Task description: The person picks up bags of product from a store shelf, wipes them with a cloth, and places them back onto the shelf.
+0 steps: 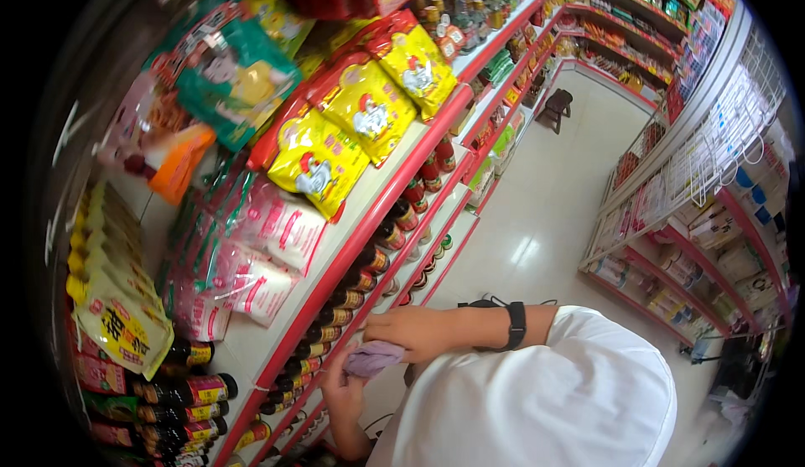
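A crumpled purple cloth (pixel 375 359) is bunched between my two hands, close to the red-edged shelves. My left hand (pixel 343 391) grips its lower left side with the thumb and fingers. From above, my right hand (pixel 402 332) closes on the same cloth, fingers curled, and a black band (pixel 517 325) circles that wrist. Just left of the hands, dark sauce bottles with yellow and red labels (pixel 330 317) stand in a row on a lower shelf. My right fingertips come close to the red shelf edge (pixel 371 306); whether they touch it cannot be seen.
Yellow bags with a chicken picture (pixel 371 121) and white-and-pink packets (pixel 264 278) rest on the top shelf. Beyond, a dark stool (pixel 556 107) stands on the tiled floor (pixel 522 215). White wire racks (pixel 698 165) line the aisle's right side.
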### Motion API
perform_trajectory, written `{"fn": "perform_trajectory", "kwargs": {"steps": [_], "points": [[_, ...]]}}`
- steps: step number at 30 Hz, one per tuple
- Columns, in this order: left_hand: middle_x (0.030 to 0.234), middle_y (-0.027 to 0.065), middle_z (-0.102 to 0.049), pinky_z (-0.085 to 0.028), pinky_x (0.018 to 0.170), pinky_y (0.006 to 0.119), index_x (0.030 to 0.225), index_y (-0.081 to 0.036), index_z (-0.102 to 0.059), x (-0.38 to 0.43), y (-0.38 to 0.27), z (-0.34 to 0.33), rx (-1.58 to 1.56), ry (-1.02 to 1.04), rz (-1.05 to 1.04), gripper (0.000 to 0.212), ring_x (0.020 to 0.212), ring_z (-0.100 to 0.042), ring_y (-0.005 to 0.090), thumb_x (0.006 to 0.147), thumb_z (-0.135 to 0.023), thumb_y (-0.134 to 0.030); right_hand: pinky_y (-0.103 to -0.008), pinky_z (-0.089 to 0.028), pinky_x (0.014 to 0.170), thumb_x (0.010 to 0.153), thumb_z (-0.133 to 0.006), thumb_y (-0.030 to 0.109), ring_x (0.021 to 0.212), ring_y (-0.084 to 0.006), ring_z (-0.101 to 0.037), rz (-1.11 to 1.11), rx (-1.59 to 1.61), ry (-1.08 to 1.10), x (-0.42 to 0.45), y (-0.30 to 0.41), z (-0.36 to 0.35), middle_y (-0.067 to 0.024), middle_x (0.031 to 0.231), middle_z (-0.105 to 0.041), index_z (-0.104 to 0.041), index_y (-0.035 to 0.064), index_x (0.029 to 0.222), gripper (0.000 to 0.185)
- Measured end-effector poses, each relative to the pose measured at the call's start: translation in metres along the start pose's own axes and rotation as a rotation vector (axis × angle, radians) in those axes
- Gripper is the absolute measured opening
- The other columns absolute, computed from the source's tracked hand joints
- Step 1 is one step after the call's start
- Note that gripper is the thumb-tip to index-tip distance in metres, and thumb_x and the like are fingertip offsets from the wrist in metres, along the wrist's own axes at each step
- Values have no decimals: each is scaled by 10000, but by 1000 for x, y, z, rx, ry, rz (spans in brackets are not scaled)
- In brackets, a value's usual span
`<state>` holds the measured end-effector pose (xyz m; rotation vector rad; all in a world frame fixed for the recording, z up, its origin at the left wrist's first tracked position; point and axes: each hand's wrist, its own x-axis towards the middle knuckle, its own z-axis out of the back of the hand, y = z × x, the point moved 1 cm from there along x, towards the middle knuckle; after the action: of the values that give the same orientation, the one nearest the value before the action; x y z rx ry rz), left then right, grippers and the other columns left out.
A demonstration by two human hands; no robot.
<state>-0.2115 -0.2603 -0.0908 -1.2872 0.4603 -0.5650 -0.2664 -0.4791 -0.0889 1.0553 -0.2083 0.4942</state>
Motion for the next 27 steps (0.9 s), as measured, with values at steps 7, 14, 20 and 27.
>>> {"fn": "perform_trajectory", "kwargs": {"steps": [7, 14, 20, 27], "points": [[1118, 170, -664, -494, 857, 299, 1256, -8, -575, 43, -42, -105, 281, 251, 5, 469, 1003, -651, 198, 798, -529, 80, -437, -473, 737, 805, -676, 224, 872, -364, -585, -242, 23, -103, -118, -30, 72, -150, 954, -563, -527, 52, 1056, 339], [1129, 179, -652, -496, 863, 344, 1349, -76, -483, 109, -69, -216, 355, 533, -44, 508, 996, -656, 285, 857, -549, 33, -402, -473, 685, 698, -710, 134, 784, -348, -579, -317, -9, -432, -217, -32, 154, -139, 867, -565, -508, 47, 948, 333], [1075, 187, -644, -507, 812, 370, 1249, -54, -551, 142, -75, -278, 419, 724, -227, 397, 950, -646, 318, 859, -531, 18, -330, -480, 750, 703, -712, 19, 851, -231, -584, -413, 155, -479, -261, -21, 193, -112, 988, -582, -470, 52, 954, 351], [1040, 172, -605, -466, 842, 421, 1072, -27, -561, 141, -59, -268, 466, 585, -268, 268, 992, -578, 369, 818, -513, 42, -257, -365, 779, 694, -735, -82, 815, -156, -410, -322, 363, -521, -273, -39, 201, -22, 848, -399, -379, 115, 768, 414]]}}
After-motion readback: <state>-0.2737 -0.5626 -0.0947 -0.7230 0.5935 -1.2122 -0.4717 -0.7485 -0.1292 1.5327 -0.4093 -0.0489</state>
